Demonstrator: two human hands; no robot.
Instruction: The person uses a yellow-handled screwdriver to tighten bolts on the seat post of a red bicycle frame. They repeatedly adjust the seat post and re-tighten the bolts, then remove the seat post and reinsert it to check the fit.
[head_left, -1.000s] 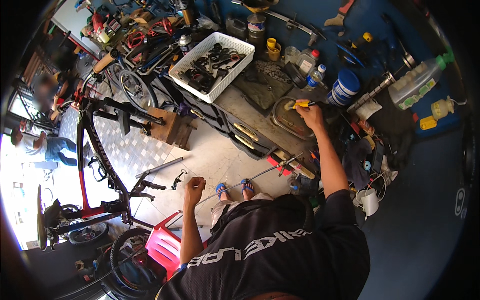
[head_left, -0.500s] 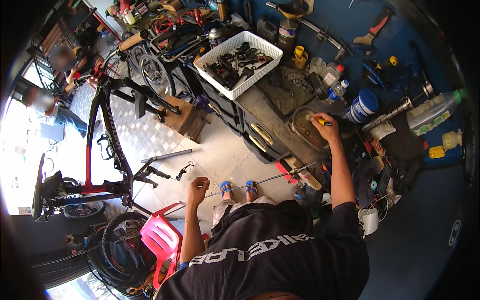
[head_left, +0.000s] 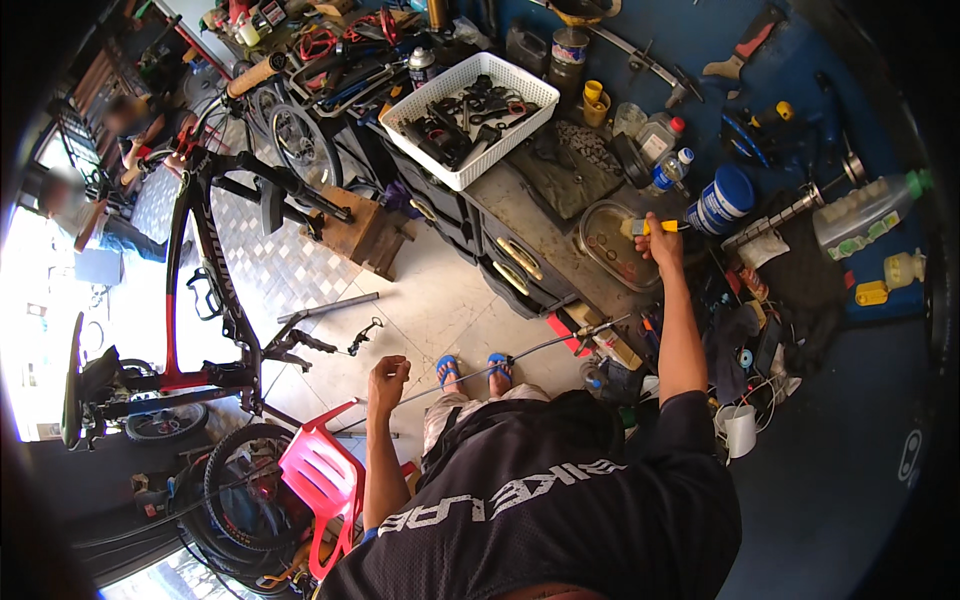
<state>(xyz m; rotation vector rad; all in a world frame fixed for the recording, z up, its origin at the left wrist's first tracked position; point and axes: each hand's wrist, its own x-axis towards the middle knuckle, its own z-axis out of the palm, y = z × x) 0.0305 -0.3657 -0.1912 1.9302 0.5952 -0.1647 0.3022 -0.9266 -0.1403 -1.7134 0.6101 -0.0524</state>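
Observation:
My right hand (head_left: pixel 660 243) grips a yellow-handled brush (head_left: pixel 636 227) over a shallow oval tray (head_left: pixel 590 260) on the grimy workbench (head_left: pixel 490 200). A few small ring-shaped pieces lie in the tray. A blue tub (head_left: pixel 722 200) and a clear bottle (head_left: pixel 670 170) stand beyond it. My left hand (head_left: pixel 389 372) hangs lower, at the left of my body, fingers curled around something small I cannot make out. It is near a long thin rod (head_left: pixel 470 374), whose far end rests by the bench's front.
A red-and-black bicycle frame (head_left: pixel 172 330) stands left, a pink chair (head_left: pixel 320 465) below it, a wooden block (head_left: pixel 365 240) before the bench. A white basket (head_left: pixel 468 120) of parts sits on the bench. Two people (head_left: pixel 135 135) (head_left: pixel 75 215) are at the far left, near more bicycles.
My view has shifted slightly, moving the scene across the picture. My right hand has changed the brush's angle over the tray. The people at left have moved a little.

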